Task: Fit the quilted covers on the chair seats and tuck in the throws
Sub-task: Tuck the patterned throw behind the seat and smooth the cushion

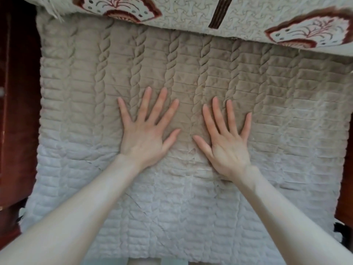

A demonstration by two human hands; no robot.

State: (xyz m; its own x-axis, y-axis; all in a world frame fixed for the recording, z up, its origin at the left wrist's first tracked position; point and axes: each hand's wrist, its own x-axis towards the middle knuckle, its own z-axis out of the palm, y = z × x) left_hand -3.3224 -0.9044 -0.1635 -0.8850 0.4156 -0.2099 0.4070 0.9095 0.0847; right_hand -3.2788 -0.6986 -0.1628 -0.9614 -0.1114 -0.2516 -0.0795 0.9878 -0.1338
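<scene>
Beige quilted cover (191, 73) fills most of the frame, spread flat over the seat. Left hand (143, 138) and right hand (227, 148) lie palm-down at frame centre, fingers straight and splayed, pressing the cover, gripping nothing. Patterned throw (248, 14) hangs along the top edge, overlapping the cover. Dark red wood frame (17, 111) at left.

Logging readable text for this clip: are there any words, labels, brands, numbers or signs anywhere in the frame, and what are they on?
None: no text can be read anywhere in this view.
The quilted cover shows only stitched cable and rib patterns.
The throw behind it carries red-and-cream fan motifs and a brown stripe, but no lettering.
The wooden frame at the left edge bears no visible mark.
</scene>
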